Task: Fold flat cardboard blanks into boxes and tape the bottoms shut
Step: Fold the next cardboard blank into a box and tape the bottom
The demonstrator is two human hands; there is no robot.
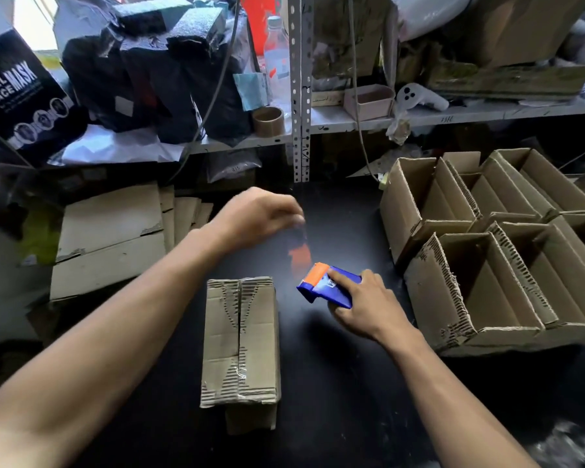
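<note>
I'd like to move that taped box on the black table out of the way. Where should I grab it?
Take the box by its two long side walls, coming down from above with a hand on each side. It stands with its taped bottom up and those walls look upright, with bare table on both sides. Avoid the torn flap edges and the tape seam on top.

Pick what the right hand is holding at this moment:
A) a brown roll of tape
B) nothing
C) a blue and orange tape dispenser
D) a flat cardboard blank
C: the right hand grips the blue and orange tape dispenser over the black table, beside the upturned box with its bottom flaps closed; the brown roll sits untouched on the shelf.
</note>
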